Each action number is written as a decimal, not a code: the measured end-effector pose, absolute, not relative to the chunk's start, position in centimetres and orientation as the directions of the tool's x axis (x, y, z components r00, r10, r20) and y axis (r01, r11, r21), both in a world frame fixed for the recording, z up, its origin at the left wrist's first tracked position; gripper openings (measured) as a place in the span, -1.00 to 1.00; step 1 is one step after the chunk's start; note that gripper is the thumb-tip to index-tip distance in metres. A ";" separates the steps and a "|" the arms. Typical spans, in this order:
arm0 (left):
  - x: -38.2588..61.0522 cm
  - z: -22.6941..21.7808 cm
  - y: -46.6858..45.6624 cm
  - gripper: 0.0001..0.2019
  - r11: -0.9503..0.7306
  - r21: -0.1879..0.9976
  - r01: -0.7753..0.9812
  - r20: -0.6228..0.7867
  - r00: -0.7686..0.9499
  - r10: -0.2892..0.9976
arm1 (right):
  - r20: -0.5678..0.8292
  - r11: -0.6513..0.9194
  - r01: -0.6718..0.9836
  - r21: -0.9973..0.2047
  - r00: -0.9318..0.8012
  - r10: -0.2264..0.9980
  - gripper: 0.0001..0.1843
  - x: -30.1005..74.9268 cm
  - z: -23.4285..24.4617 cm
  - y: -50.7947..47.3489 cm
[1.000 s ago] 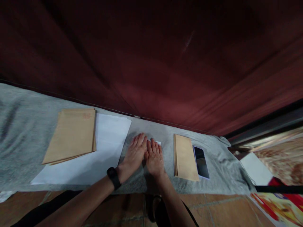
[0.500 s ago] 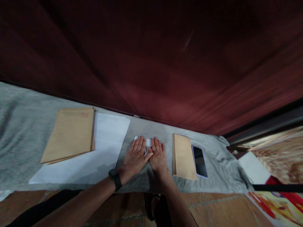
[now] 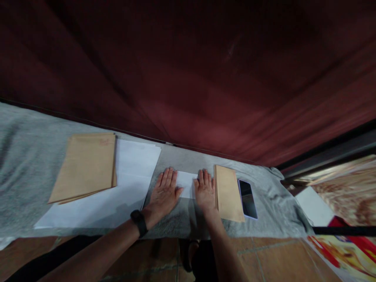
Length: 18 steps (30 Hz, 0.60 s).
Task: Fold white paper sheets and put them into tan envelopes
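A small white piece of paper (image 3: 187, 185), which looks folded, lies flat on the grey cloth between my hands. My left hand (image 3: 165, 192) rests palm down over its left end, fingers stretched out and thumb apart. Over the right end lies my right hand (image 3: 205, 191), also flat with fingers extended. Both ends of the paper are hidden under the hands. To the right, close beside my right hand, is a stack of brown envelopes (image 3: 229, 194). Large white sheets (image 3: 133, 172) lie left of my left hand.
Larger brown envelopes (image 3: 86, 164) lie on the white sheets. A phone (image 3: 248, 199) sits right of the smaller envelopes. Behind the grey cloth (image 3: 276, 211) rises a dark red surface (image 3: 188, 86). Tiled floor (image 3: 270, 258) and a colourful printed package (image 3: 343, 250) show below.
My hands have slid apart along the paper, left hand leftward and right hand rightward, uncovering its middle. Both stay flat.
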<state>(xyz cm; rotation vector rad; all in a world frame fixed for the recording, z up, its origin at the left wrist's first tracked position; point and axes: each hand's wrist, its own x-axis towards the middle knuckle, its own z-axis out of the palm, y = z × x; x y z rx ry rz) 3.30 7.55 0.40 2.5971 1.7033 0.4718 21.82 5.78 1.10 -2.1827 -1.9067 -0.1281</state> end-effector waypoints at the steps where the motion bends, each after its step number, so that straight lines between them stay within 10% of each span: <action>1: 3.3 0.4 7.5 -0.34 -0.407 0.161 0.899 0.244 0.363 0.899 | 0.242 -0.116 0.982 -0.148 0.149 0.959 -0.43 21.6 1.4 5.7; 9: 2.8 -0.4 7.6 -0.41 -0.471 0.130 0.873 0.254 0.430 0.867 | 0.232 0.314 0.818 -0.483 -0.227 0.946 -0.41 15.8 2.0 3.3; 18: 2.6 -0.6 7.7 -0.40 -0.480 0.145 0.865 0.257 0.436 0.863 | 0.194 0.306 0.891 -0.335 -0.253 0.948 -0.41 16.5 1.6 3.2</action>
